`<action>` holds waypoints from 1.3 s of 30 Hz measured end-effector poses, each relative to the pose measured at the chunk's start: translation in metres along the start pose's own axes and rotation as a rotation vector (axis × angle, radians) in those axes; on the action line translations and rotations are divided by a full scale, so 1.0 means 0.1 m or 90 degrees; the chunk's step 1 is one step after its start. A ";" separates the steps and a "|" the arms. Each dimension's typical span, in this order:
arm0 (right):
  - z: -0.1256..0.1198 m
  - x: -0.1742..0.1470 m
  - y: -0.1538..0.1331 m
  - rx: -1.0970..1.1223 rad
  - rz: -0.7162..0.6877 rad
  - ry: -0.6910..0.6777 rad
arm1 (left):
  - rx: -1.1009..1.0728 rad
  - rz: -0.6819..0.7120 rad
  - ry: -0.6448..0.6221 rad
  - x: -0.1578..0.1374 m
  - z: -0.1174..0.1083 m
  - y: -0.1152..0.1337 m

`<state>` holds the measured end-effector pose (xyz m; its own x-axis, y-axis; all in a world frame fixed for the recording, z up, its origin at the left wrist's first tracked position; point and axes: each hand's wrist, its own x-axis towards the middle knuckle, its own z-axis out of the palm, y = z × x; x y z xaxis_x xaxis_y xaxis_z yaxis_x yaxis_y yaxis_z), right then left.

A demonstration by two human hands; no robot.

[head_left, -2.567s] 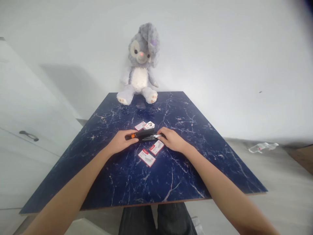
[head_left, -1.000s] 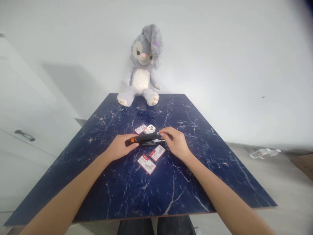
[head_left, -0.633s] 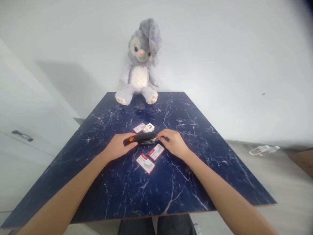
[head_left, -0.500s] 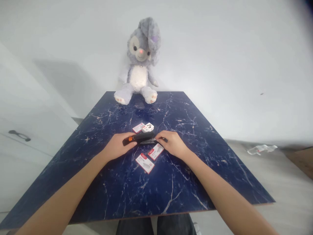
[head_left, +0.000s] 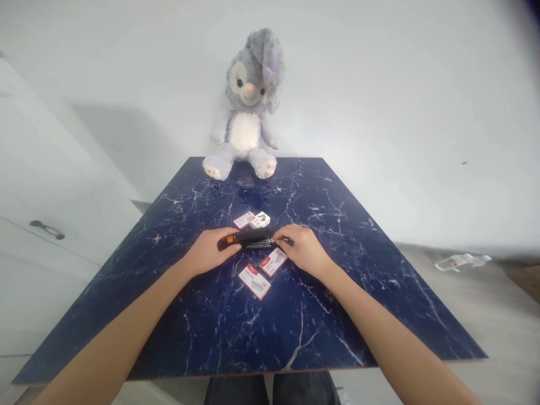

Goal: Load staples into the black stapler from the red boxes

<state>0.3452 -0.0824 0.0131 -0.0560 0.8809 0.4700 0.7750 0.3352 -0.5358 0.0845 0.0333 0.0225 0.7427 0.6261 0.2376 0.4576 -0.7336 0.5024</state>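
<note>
At the bottom of the frame, dark trousers show under the near edge of the bench (head_left: 295, 337), a dark blue slab veined with white. Both bare forearms run up from the lower corners and meet near the middle of the frame.

Just short of the hands lie two small red-and-white boxes, side by side: one box (head_left: 254, 281) nearer, the other box (head_left: 273, 261) almost touching the right hand.

The left hand (head_left: 208, 252) is curled loosely around the left end of a black stapler (head_left: 248, 239) with an orange spot, pinning it to the bench. The right hand (head_left: 304, 251) has its fingertips pinched at the stapler's right end, on a thin metal part that juts out there (too small to tell whether it is the staple tray or a strip of staples). The stapler lies crosswise, flat on the bench, in the centre of the frame.

As far as can be judged, work on the stapler's front end is underway and not finished: both hands are on it and the metal part is not flush.

Just beyond the stapler sit two more small boxes (head_left: 252, 220), one seemingly open. At the far edge, upper centre, a grey plush rabbit (head_left: 248, 107) sits against the white wall.
</note>
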 end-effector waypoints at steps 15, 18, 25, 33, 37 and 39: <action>0.00 -0.01 0.05 0.052 0.013 0.010 | 0.016 0.017 -0.010 0.00 -0.01 0.02; 0.00 -0.02 0.07 0.068 0.018 -0.001 | 0.006 0.020 -0.008 0.00 -0.01 0.03; -0.02 -0.02 0.16 0.136 0.090 -0.018 | 0.012 0.015 -0.014 0.00 -0.02 0.04; -0.04 -0.02 0.20 0.137 0.085 -0.033 | 0.004 0.018 -0.006 0.00 0.00 0.01; -0.01 -0.02 0.25 0.200 0.129 -0.040 | 0.002 0.020 -0.009 0.00 0.00 0.01; 0.00 -0.02 0.29 0.242 0.150 -0.035 | -0.002 0.020 -0.007 0.00 0.00 0.01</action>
<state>0.3676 -0.0746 -0.0036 0.0521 0.9610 0.2717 0.4846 0.2136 -0.8483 0.0847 0.0324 0.0234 0.7617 0.6004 0.2438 0.4334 -0.7517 0.4970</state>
